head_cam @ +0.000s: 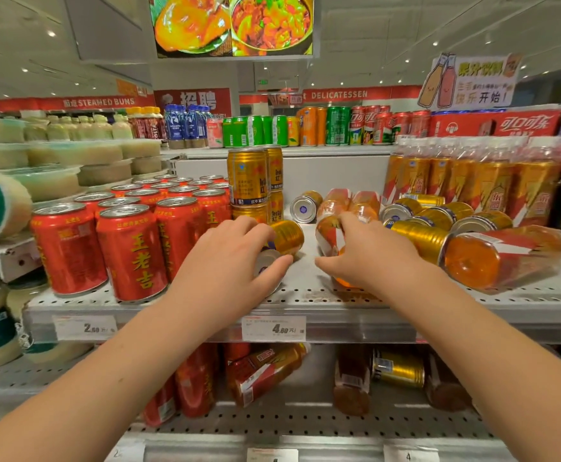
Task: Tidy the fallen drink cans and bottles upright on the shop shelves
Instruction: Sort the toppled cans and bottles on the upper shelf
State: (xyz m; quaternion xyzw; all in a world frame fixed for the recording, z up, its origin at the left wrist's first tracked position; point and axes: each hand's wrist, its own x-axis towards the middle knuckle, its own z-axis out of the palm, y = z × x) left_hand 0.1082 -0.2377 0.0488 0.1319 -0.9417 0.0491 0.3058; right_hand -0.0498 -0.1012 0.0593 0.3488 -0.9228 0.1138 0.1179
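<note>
My left hand (229,261) curls round a gold can (285,236) that lies on its side on the white perforated shelf (305,291). My right hand (369,251) grips an orange drink bottle (330,233), also lying flat. More gold cans (419,238) and another fallen orange bottle (502,258) lie to the right. One gold can (305,205) lies further back with its base facing me. Upright gold cans (249,181) are stacked two high behind my left hand.
Upright red cans (129,251) fill the shelf's left part. Upright orange bottles (472,175) stand at the back right. Fallen bottles and cans (265,371) lie on the lower shelf. Price tags (272,328) hang on the shelf edge. Tubs (49,181) sit left.
</note>
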